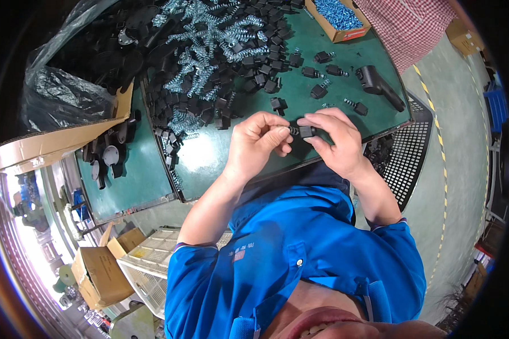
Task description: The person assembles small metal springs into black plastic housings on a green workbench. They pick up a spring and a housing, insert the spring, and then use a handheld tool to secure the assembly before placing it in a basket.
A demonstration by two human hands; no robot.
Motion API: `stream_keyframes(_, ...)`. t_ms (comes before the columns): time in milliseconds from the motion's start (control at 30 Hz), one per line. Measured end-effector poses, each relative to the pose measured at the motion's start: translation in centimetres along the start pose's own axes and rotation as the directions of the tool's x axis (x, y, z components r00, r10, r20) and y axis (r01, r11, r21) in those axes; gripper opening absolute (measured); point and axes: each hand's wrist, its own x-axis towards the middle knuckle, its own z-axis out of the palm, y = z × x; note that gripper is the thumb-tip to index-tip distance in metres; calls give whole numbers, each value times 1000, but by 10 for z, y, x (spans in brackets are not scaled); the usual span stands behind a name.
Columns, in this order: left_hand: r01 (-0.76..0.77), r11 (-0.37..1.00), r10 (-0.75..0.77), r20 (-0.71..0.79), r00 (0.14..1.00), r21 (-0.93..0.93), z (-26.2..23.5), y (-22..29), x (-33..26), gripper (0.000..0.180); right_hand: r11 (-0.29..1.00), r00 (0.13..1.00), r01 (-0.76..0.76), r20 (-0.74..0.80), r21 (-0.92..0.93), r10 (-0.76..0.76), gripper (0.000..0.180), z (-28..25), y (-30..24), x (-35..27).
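Above the near edge of the green table (232,152), my left hand (253,146) pinches a small coil spring (293,130) between thumb and fingers. My right hand (340,144) grips a small black plastic block (307,131) by its sides. Spring and block meet end to end; whether the spring is seated in the block I cannot tell. Just beyond my hands lies a loose black block (278,105). Toward the right are several blocks with springs sticking out, among them one block (361,108) close to my right hand.
A heap of springs (201,51) lies over many black blocks (266,70) at the back. A carton of blue screws (338,16) stands far right, near a black handle-shaped part (379,87). At left is an open carton (68,135) with plastic wrap; a black crate (410,152) sits below the table's right edge.
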Motion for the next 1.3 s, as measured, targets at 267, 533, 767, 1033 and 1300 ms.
stream_keyframes(267, -90, 995, 87, -58, 994, -44, -5, -13, -1, 9, 1000, 999, 30, -40, 6, -30, 42, -4, 1, -1)
stream_keyframes(533, -61, 982, 57, -23, 998, -177, -7, -14, -5, 10, 983, 996, -44, -68, 176, 57, 46, 14, -4, -2)
stream_keyframes(767, 288, 846, -277, 92, 956, -449, -3, -40, -24, 23, 996, 999, -36, 20, 76, 34, 35, 28, -4, -21)
stream_keyframes(1033, 343, 920, -373, 163, 913, 188, -2, -4, -5, 37, 997, 997, -58, -44, -55, 56, 31, 19, -1, -7)
stream_keyframes(1300, -240, 636, 116, 217, 969, 733, -11, -10, -7, 14, 736, 966, 257, 171, -626, -192, 22, 12, 34, 11)
